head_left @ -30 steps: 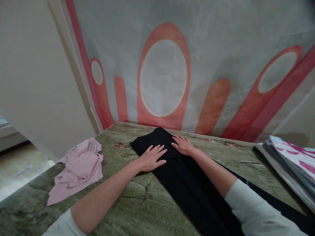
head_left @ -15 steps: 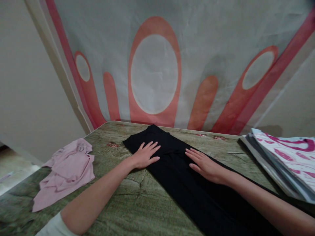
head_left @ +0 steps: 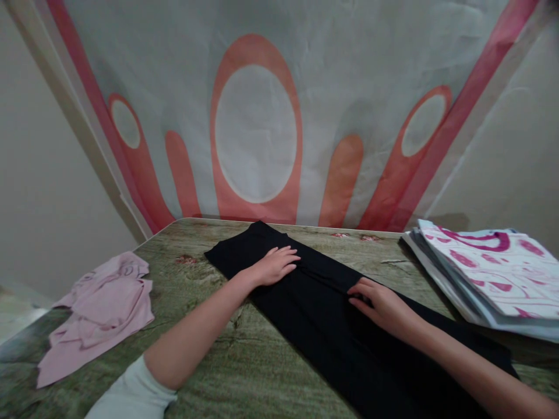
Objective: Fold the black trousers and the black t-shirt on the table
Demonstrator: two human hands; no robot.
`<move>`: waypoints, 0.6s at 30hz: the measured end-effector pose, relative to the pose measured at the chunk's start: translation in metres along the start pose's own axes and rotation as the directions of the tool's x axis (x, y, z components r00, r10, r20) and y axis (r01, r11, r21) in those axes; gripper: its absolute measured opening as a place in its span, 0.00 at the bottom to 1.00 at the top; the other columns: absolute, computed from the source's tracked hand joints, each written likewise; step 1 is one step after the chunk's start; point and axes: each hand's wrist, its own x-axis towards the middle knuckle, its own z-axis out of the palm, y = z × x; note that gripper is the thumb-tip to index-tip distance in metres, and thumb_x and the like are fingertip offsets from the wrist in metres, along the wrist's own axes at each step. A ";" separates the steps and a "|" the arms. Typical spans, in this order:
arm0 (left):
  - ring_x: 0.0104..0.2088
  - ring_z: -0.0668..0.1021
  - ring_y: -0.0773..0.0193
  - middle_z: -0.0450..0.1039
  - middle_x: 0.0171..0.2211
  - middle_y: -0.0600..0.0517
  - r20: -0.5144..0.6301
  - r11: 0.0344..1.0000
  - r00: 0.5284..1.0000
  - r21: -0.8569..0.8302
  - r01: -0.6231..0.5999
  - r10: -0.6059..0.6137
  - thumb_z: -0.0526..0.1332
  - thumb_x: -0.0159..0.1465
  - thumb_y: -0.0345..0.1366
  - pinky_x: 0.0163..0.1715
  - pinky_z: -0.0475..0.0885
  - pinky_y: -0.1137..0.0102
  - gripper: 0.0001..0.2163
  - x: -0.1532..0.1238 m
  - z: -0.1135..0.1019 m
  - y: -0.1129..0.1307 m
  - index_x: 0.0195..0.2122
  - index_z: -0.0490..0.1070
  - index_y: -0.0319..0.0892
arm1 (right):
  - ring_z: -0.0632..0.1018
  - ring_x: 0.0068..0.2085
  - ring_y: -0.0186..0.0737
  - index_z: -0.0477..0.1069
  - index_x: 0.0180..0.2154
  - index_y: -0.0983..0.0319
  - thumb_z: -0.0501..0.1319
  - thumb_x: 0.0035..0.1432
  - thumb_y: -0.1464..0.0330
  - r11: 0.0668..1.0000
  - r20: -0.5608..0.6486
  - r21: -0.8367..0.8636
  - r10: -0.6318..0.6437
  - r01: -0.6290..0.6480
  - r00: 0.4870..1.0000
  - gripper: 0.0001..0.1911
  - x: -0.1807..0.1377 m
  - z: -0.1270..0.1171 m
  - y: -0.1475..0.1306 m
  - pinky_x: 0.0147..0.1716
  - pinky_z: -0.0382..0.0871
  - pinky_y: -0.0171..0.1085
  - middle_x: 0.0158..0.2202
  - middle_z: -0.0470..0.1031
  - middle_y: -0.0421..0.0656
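black pants (head_left: 305,314) mostly flat, left hand (head_left: 274,266) loose on top, right hand (head_left: 379,305) apparently pinching cloth, neat stack (head_left: 493,267) near the table's back edge (head_left: 367,231), rumpled pink shirt (head_left: 102,308) left to sort

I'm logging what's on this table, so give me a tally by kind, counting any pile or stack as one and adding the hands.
Black garment: 1
Pink heap: 1
Stack: 1
Hands: 2 (left hand, right hand)
Total: 5
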 end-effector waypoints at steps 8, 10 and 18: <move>0.63 0.45 0.60 0.43 0.64 0.54 0.065 0.998 0.997 -0.029 0.054 -0.052 0.35 0.66 0.52 0.58 0.39 0.56 0.24 0.038 0.017 -0.018 0.60 0.50 0.54 | 0.71 0.31 0.37 0.66 0.33 0.60 0.52 0.58 0.69 1.000 -0.028 -0.025 -0.017 0.017 0.999 0.06 0.001 0.001 0.001 0.31 0.65 0.36 0.33 0.68 0.42; 0.63 0.44 0.61 0.41 0.64 0.55 0.056 0.998 0.997 -0.003 0.056 -0.056 0.34 0.65 0.53 0.58 0.37 0.56 0.25 0.038 0.020 -0.020 0.61 0.48 0.54 | 0.71 0.33 0.37 0.66 0.33 0.60 0.50 0.59 0.70 0.998 -0.033 -0.046 -0.040 0.039 0.999 0.06 0.000 -0.002 0.000 0.32 0.64 0.36 0.33 0.68 0.42; 0.63 0.44 0.61 0.40 0.64 0.56 0.069 0.998 0.996 0.029 0.056 -0.058 0.33 0.65 0.54 0.58 0.37 0.58 0.26 0.038 0.019 -0.019 0.61 0.47 0.55 | 0.72 0.32 0.37 0.67 0.34 0.60 0.52 0.58 0.67 0.999 0.085 0.039 -0.023 0.020 0.996 0.06 0.002 -0.008 0.001 0.32 0.65 0.36 0.34 0.70 0.43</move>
